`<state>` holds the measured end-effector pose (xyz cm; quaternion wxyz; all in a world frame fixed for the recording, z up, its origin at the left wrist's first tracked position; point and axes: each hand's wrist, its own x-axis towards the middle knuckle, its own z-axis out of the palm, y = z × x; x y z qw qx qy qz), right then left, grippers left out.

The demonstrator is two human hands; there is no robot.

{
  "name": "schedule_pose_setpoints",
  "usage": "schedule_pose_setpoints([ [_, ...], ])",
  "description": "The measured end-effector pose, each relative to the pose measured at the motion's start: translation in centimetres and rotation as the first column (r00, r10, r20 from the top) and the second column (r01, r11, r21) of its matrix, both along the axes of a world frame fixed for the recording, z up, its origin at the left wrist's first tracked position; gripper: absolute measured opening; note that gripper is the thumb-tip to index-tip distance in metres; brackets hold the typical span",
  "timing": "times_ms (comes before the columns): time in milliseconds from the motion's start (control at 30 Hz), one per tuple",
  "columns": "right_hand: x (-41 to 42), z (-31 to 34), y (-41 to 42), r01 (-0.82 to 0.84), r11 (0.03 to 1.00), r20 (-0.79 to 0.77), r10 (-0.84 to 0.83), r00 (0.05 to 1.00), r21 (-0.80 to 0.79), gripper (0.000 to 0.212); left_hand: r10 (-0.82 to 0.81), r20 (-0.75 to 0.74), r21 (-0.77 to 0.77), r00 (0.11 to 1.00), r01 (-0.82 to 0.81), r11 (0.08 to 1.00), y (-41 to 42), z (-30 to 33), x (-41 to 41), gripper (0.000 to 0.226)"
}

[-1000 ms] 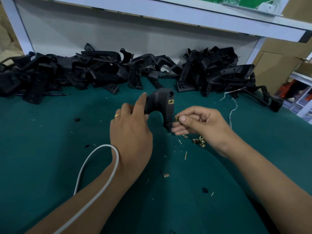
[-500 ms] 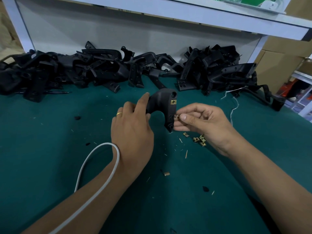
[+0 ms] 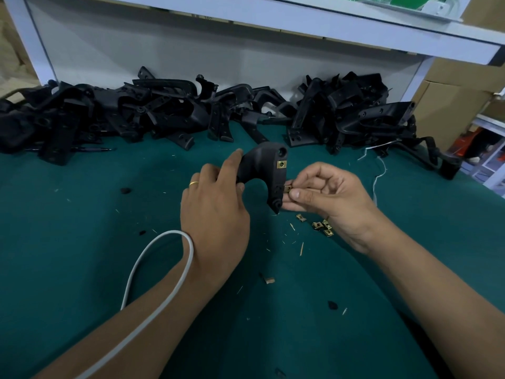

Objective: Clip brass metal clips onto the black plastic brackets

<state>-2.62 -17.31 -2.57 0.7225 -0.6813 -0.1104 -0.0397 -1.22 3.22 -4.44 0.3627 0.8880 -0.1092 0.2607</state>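
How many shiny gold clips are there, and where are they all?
Clip already on the held bracket: 1
Clip pinched by the right hand at the bracket's edge: 1
Loose clips on the green table: about 4; the cluster overlaps, so that count is rough.
Total: about 6

At the middle of the worktop (image 3: 82, 269) the left hand (image 3: 216, 212) holds a bracket (image 3: 262, 170) above the surface, with the right hand (image 3: 328, 198) just to its right pressing a clip (image 3: 287, 189) against the bracket's right edge, below another clip already seated (image 3: 281, 164) near its top. A few loose clips (image 3: 321, 225) lie on the worktop just below the right hand, partly under its wrist. Behind both hands a heap of brackets (image 3: 164, 113) runs along the worktop's rear edge from far left to right, beneath a shelf (image 3: 328, 26), and a cable (image 3: 153, 269) loops over the left forearm.
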Motion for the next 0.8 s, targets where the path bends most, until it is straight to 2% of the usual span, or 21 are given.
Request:
schedule_pose_setpoints([
  [633,-0.2,0.3,0.8,0.049,0.997,-0.050,-0.046,0.998,0.051,0.021,-0.001,-0.011,0.023,1.000,0.002,1.000,0.0,0.1,-0.1,0.053],
  [800,-0.3,0.5,1.1,0.061,0.998,-0.047,-0.062,0.997,-0.010,0.020,0.002,-0.014,0.030,1.000,-0.002,1.000,0.0,0.1,-0.1,0.053],
])
